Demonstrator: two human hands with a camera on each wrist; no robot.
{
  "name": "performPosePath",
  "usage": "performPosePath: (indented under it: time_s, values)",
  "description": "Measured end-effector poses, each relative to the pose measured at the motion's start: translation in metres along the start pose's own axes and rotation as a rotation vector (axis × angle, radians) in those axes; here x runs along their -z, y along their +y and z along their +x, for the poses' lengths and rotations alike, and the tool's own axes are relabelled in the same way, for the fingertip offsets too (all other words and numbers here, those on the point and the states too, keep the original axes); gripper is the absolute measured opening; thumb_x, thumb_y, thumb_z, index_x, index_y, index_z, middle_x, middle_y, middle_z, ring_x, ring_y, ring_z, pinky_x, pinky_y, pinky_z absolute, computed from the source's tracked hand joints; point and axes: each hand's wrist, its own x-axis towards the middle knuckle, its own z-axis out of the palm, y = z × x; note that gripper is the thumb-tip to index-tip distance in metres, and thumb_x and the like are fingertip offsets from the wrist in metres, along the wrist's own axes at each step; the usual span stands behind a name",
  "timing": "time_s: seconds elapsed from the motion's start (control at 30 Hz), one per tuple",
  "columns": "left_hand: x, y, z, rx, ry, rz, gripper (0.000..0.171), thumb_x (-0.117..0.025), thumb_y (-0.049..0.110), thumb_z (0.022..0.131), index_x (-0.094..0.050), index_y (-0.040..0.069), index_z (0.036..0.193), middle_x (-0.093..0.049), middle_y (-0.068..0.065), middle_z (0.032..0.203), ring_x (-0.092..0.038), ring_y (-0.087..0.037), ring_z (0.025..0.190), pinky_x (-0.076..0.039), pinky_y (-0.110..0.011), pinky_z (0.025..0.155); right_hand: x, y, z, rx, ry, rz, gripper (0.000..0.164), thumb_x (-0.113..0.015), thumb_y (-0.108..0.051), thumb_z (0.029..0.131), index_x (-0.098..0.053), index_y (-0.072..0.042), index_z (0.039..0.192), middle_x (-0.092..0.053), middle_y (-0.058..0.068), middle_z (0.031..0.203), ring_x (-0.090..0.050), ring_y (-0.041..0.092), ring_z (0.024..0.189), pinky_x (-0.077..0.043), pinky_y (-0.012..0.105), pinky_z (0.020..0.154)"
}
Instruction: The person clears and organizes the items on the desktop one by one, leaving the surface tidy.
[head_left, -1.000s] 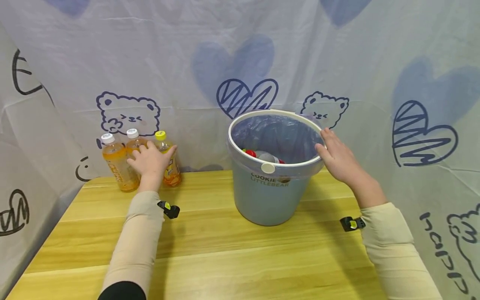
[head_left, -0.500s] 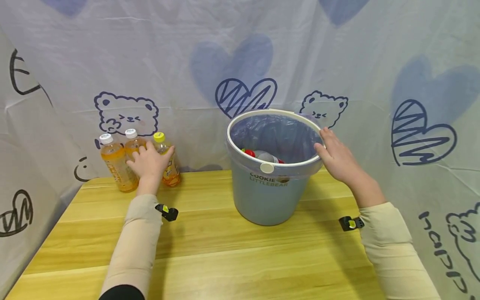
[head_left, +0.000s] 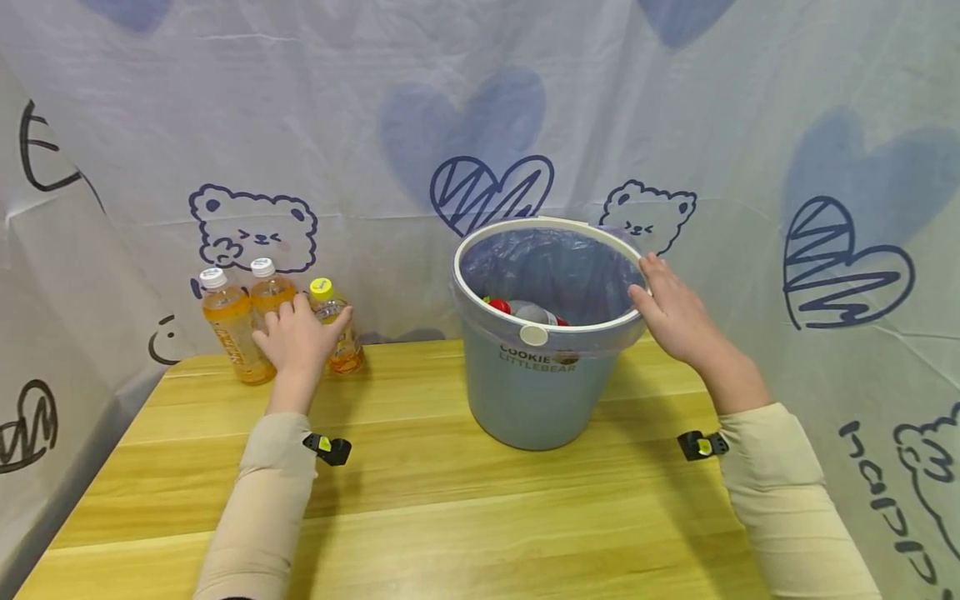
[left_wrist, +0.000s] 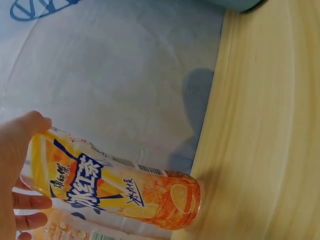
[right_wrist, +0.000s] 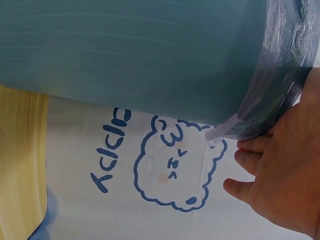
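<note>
My left hand (head_left: 297,340) grips the upper part of an iced tea bottle (head_left: 347,350) with a yellow cap, at the back left of the table. In the left wrist view, the thumb lies along one side of the bottle (left_wrist: 117,185) and the fingers bend round the other. The bottle leans towards me, its base at the tabletop. At the rim of a grey-blue trash bin (head_left: 536,400), my right hand (head_left: 678,321) rests with mostly straight fingers. The right wrist view shows its fingers (right_wrist: 250,157) beside the plastic liner (right_wrist: 285,65).
Two white-capped bottles of orange drink (head_left: 238,337) stand left of the left hand, one partly hidden behind it. Inside the bin lie several items, including a red one (head_left: 498,306). A printed cloth (head_left: 360,125) hangs behind the wooden table (head_left: 420,500).
The yellow-capped bottle has tipped towards me, its cap now lower. My left hand and forearm have drawn back slightly. The right hand has stayed at the bin's rim.
</note>
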Motion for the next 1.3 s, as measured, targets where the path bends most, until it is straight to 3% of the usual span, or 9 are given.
performPosePath:
  time_s: [0.67,0.83,1.3]
  values:
    - [0.003,-0.001,-0.023,-0.123,0.080,0.033,0.086,-0.056,0.072,0.083,-0.052,0.000,0.128,-0.057,-0.025,0.126,-0.046,-0.047,0.116,-0.033,-0.063,0.089,0.001,0.000,-0.001,-0.001,-0.007,-0.001,0.069,-0.018,-0.044,0.105,-0.008,0.002,0.155,-0.002,0.022,0.163,-0.001,0.041,0.151,-0.007,0.061,0.118]
    - [0.002,0.002,-0.027,-0.150,0.136,0.015,0.081,-0.063,0.067,0.081,-0.053,0.001,0.129,-0.059,-0.023,0.126,-0.048,-0.045,0.114,-0.034,-0.061,0.086,0.001,0.000,0.000,-0.001,0.000,0.001,0.068,-0.019,-0.043,0.105,-0.009,0.002,0.155,-0.003,0.023,0.163,-0.002,0.041,0.151,-0.007,0.061,0.119]
    - [0.015,0.015,-0.040,-0.232,0.268,-0.027,0.081,-0.064,0.070,0.077,-0.058,0.001,0.120,-0.063,-0.021,0.116,-0.051,-0.041,0.105,-0.035,-0.056,0.081,0.000,0.001,-0.001,0.007,0.003,0.011,0.069,-0.018,-0.044,0.104,-0.009,0.002,0.154,-0.004,0.023,0.163,-0.003,0.042,0.151,-0.007,0.062,0.118]
